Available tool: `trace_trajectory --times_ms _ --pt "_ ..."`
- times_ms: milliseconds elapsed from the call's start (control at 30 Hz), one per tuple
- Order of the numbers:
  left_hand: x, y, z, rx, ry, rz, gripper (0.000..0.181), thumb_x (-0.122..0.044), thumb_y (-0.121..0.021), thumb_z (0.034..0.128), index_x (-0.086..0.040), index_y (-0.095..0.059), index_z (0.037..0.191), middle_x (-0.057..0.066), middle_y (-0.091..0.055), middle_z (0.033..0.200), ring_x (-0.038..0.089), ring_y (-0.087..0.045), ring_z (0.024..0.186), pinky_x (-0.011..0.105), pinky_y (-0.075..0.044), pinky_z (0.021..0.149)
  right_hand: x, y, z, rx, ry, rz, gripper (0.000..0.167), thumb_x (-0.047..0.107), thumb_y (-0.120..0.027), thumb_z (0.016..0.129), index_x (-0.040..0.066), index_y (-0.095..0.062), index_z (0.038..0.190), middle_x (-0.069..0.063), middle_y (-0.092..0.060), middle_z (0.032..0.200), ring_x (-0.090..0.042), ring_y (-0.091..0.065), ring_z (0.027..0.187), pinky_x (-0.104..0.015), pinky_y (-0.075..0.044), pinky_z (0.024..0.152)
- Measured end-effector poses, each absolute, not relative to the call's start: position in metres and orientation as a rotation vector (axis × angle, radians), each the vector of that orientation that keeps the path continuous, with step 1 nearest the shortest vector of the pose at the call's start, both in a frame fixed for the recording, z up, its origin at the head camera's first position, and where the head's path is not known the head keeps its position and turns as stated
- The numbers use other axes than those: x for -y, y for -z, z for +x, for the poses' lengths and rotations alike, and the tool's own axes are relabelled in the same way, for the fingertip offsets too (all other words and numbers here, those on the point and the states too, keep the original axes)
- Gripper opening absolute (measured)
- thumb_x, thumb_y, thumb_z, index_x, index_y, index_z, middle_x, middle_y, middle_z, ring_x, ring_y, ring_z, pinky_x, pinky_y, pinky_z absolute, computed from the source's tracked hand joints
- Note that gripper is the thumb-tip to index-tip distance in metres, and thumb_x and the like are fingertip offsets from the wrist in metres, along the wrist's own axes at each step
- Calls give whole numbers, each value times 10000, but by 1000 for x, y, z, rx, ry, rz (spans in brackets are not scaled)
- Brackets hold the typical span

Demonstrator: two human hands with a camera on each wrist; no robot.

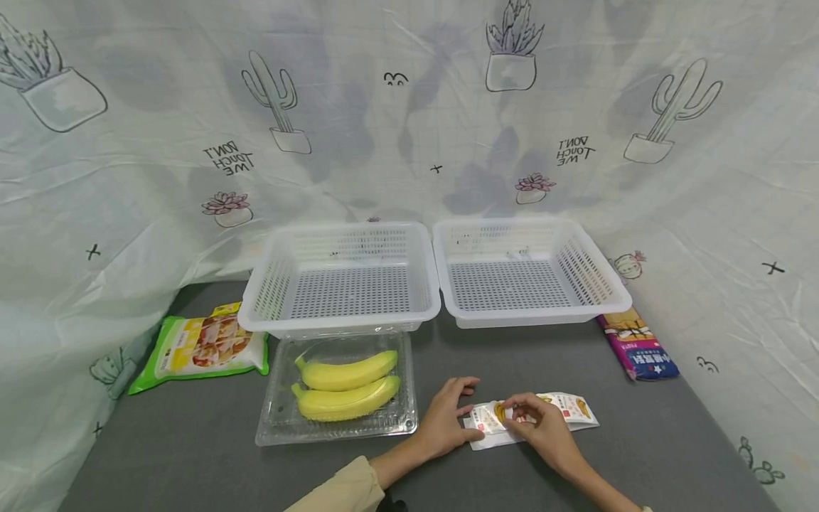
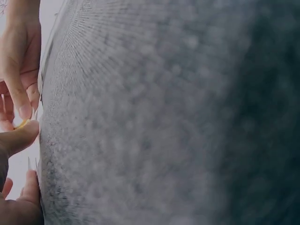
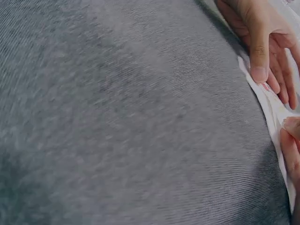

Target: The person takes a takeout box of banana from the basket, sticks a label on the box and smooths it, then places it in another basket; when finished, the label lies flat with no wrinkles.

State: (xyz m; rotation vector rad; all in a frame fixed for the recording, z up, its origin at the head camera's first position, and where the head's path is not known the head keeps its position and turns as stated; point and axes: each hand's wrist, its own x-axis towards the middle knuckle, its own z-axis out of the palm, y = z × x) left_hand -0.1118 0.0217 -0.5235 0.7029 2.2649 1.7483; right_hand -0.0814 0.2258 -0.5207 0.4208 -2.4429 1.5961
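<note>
On the dark table lies a white strip of paper (image 1: 579, 409) printed with small banana pictures and text, seemingly a label sheet. My left hand (image 1: 443, 418) rests at its left end, with the thumb (image 3: 259, 65) straight and pressing on the paper and the other fingers loosely spread. Over the middle of the strip, my right hand (image 1: 544, 429) pinches a small white label (image 1: 501, 411) with a yellow banana print between thumb and forefinger. Left of my hands, a clear plastic box (image 1: 275, 419) contains two yellow bananas (image 1: 348, 400).
Two white perforated baskets, a left one (image 1: 339, 323) and a right one (image 1: 531, 313), stand side by side at the back. A green-edged food bag (image 1: 205, 345) lies at the left. The purple-and-blue pasta packet (image 1: 636, 348) lies at the right, partly behind the right basket. A printed curtain surrounds the table.
</note>
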Motion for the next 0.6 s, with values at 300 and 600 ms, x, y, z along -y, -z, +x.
trace_trajectory --times_ms 300,600 --pt "-25 522 -112 -2430 -1581 887 701 91 -809 676 -6 -492 1293 106 -458 1215 231 -510 1089 173 -472 882 -215 517 -78 2103 -1164 1256 80 25 -666 885 34 -696 958 -71 -655 958 -166 -626 867 -168 -482 791" --pt "-22 519 -113 -2473 -1531 973 533 5 -820 714 -50 -595 1193 100 -535 1139 160 -543 1010 209 -475 890 -209 473 -64 2262 -2126 544 230 -124 -655 829 -65 -644 1051 -73 -652 996 -86 -623 905 -249 -546 733"
